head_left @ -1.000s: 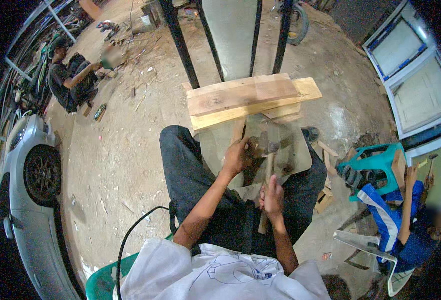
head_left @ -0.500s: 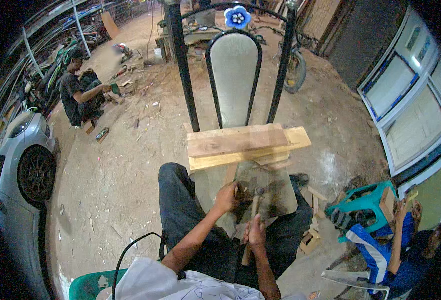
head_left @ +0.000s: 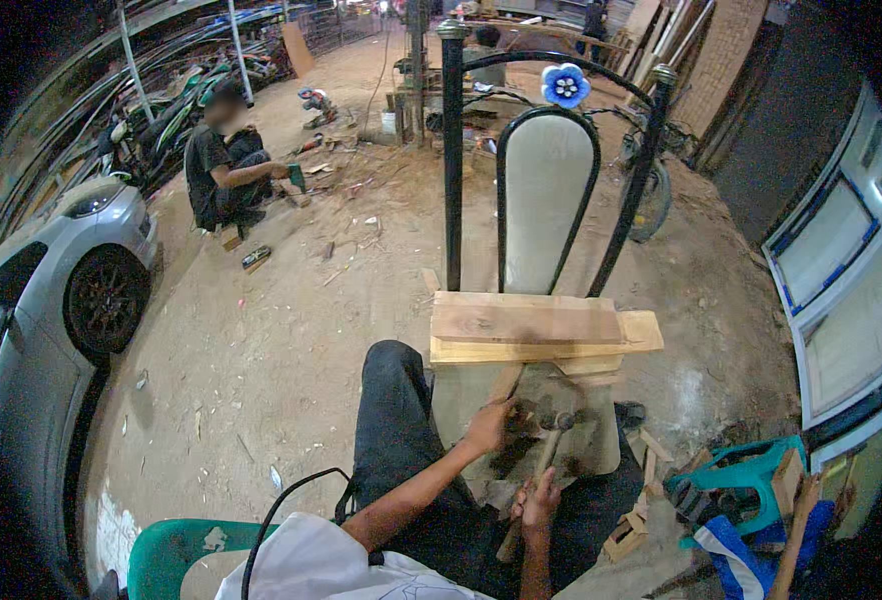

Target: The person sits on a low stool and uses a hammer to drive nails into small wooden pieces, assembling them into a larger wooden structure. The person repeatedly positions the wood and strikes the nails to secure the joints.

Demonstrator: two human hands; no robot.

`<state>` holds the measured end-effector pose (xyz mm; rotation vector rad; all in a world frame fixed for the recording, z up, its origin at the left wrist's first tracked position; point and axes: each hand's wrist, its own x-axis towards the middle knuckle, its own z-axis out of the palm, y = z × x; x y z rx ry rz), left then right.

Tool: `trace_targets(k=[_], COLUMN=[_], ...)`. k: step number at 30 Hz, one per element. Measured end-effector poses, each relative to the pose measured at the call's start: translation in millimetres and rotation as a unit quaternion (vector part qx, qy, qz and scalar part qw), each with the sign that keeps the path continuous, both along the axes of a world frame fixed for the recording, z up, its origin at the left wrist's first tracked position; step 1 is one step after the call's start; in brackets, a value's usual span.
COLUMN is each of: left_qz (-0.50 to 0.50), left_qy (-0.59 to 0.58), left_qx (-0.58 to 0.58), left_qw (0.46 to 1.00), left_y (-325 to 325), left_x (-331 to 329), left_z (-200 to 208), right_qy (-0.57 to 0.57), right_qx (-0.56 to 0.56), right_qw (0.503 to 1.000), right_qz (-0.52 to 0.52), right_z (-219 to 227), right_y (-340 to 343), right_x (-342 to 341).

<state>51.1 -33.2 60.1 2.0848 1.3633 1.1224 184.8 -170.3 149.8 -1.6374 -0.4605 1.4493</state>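
My right hand [head_left: 536,502] is closed around the wooden handle of a hammer [head_left: 536,470]. The hammer's dark head [head_left: 558,421] points up and away from me, above the chair seat [head_left: 586,440]. Just left of it, my left hand [head_left: 488,425] is closed on a narrow wooden strip [head_left: 507,381] that slants toward the boards. Its fingers are partly hidden, and the strip's lower end does not show. Beyond both hands, a brown wooden board [head_left: 521,319] lies on paler wood [head_left: 501,350] across the seat of the chair in front of me.
The chair's black frame and padded back [head_left: 549,200] rise behind the boards. Wood offcuts [head_left: 629,530] lie right of my leg, near a teal plastic stool [head_left: 751,480] and another person's arm [head_left: 799,540]. At left stand a silver car [head_left: 51,330] and a seated person [head_left: 226,170].
The whole view has shifted, so the chair, boards and hands sit farther right and lower. Both hands keep their holds. The hammer's head has tilted rightward and stands close to the left hand.
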Motion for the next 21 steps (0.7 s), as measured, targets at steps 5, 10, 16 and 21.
trace_targets(k=[5,10,16,21], left_qz=[-0.034,-0.054,-0.049,-0.051], left_qy=[-0.045,-0.031,-0.018,-0.023], left_qx=[-0.099,-0.160,-0.131,-0.166], left_qw=[0.994,0.985,0.990,0.985], left_y=[-2,-6,0,5], left_x=[-5,-2,-2,0], left_z=[40,50,31,10], right_qy=[-0.018,0.032,0.057,0.065], right_qx=[0.036,-0.013,-0.003,0.055], right_qw=[0.998,0.999,0.998,0.996], right_qz=[0.047,0.005,-0.016,-0.042], right_z=[-57,-36,18,-64], right_y=[3,2,6,1], right_x=[18,10,-3,28])
